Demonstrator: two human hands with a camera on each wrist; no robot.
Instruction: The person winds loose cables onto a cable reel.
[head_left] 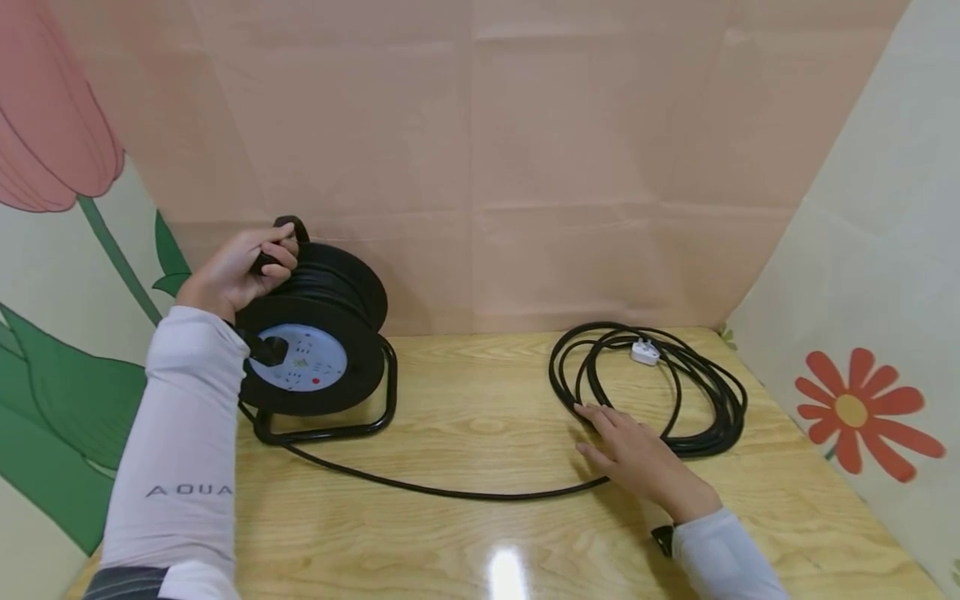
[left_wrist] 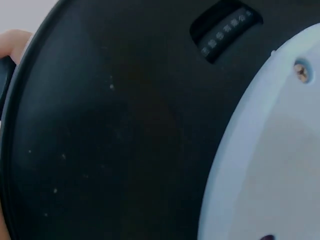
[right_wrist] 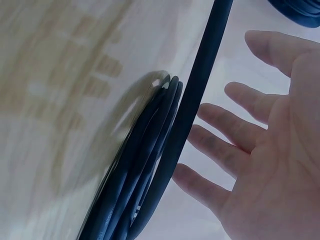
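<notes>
At the left stands a black cable reel (head_left: 360, 358) with a pale socket panel (head_left: 322, 357) on its near face. My left hand (head_left: 251, 262) grips the black handle (head_left: 297, 229) at its top. The left wrist view is filled by the reel's black side disc (left_wrist: 100, 135) and part of the panel (left_wrist: 270, 150). A loose coil of black cable (head_left: 723, 417) lies at the right, a white plug (head_left: 644, 352) on it. My right hand (head_left: 641, 462) hovers by the coil's near side, fingers spread; its palm (right_wrist: 280, 160) holds nothing beside the cable (right_wrist: 192, 105).
Everything stands on a wood-grain table (head_left: 450, 400). One cable run (head_left: 450, 493) sags across it from reel to coil. A pink sheet (head_left: 525, 167) hangs behind; flower-printed walls (head_left: 862, 275) close both sides. The reel has a tubular black stand (head_left: 330, 435).
</notes>
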